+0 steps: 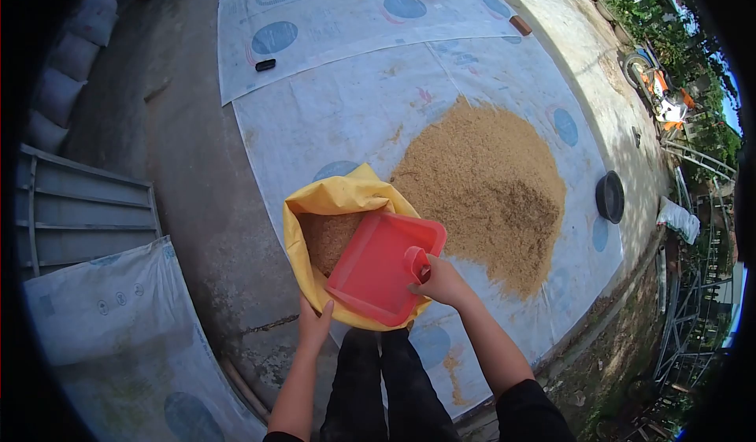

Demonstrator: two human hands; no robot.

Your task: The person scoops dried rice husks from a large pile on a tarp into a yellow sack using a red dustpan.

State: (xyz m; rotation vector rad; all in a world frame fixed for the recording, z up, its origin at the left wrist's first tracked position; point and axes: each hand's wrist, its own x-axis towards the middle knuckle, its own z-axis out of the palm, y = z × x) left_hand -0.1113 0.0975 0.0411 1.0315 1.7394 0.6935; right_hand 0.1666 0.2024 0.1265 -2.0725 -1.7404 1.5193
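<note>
One red scoop (366,273), its handle (415,262) gripped by the right hand (446,283), slants leftward from it into the yellow sack (339,194), whose near side the left hand (314,325) holds, apparently mid-tipping; any further tilt would call for a steady mouth.

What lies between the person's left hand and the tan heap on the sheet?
Between the left hand and the tan heap is the open yellow sack, with the red scoop at its mouth, as the head view shows.

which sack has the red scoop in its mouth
The yellow sack, its rim in the left hand. It's the only yellow one; the sacks piled at the far left are whitish.
</note>
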